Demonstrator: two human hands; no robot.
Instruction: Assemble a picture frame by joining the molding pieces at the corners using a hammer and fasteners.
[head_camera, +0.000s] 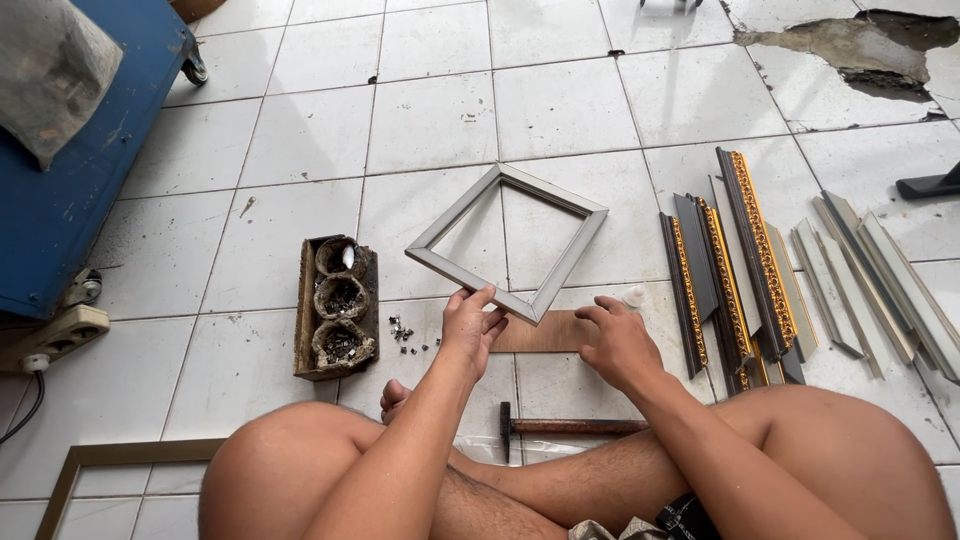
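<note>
A square silver picture frame (560, 205) is held tilted like a diamond above the white tiled floor. My left hand (470, 325) grips its near lower edge from below. My right hand (618, 345) hovers just right of the frame's bottom corner, fingers curled and apart, over a small brown wooden board (540, 335) lying on the floor. A hammer (570, 427) with a brown handle lies between my crossed legs.
A wooden tray (338, 308) with three round cups of small metal fasteners sits to the left, loose fasteners (405, 333) beside it. Gold-trimmed and silver moulding strips (760, 270) lie at right. A blue cabinet (70, 170), a power strip (50, 340) and another frame (110, 460) are at left.
</note>
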